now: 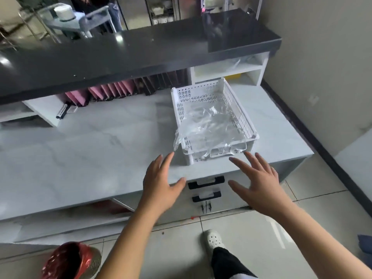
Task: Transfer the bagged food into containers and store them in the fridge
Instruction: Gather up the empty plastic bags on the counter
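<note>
Nearest, a white shoe [213, 240] stands on the tiled floor, with a red-lined bin [70, 260] to the left. Above them the left hand [161, 184] and the right hand [259, 182] are spread wide with nothing in them, close to the near edge of the white basket [249, 119]. The basket stands on the marble table [84, 150] and contains crumpled clear plastic bags [205, 127]. Behind is a dark raised counter [124, 53].
</note>
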`<state>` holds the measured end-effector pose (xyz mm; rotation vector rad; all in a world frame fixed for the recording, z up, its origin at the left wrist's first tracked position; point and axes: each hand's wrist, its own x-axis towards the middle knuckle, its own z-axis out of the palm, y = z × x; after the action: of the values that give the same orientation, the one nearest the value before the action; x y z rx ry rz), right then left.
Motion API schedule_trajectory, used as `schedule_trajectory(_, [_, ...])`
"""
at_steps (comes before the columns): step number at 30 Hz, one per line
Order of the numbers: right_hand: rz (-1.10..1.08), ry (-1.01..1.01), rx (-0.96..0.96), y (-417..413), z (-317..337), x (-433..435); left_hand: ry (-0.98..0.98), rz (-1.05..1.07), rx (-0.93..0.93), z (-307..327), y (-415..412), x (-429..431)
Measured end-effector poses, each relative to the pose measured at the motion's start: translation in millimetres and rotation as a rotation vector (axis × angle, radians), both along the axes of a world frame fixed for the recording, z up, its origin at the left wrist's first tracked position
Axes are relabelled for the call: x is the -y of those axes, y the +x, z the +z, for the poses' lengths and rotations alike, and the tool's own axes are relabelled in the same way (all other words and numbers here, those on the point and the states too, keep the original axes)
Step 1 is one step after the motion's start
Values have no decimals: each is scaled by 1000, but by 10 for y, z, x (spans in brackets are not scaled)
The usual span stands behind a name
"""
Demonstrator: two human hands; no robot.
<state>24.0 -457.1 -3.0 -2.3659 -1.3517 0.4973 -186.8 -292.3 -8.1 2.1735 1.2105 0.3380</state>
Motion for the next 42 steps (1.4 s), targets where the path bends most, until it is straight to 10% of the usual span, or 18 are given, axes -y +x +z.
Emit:
schedule_trajectory(10, [257,-7,217,661,-161,-738,58,285,152,39,743,-783])
schedule_trajectory(20, [116,218,175,785,-217,-1176,-27,47,18,-31,797,-1145])
schedule_trajectory(32, [48,578,-101,-133,717,-2218,79,175,542,545,135,-2480])
schedule_trajectory(42, [484,251,-117,-1368,-247,-2852,-200,450,545,-232,-1343,-2611])
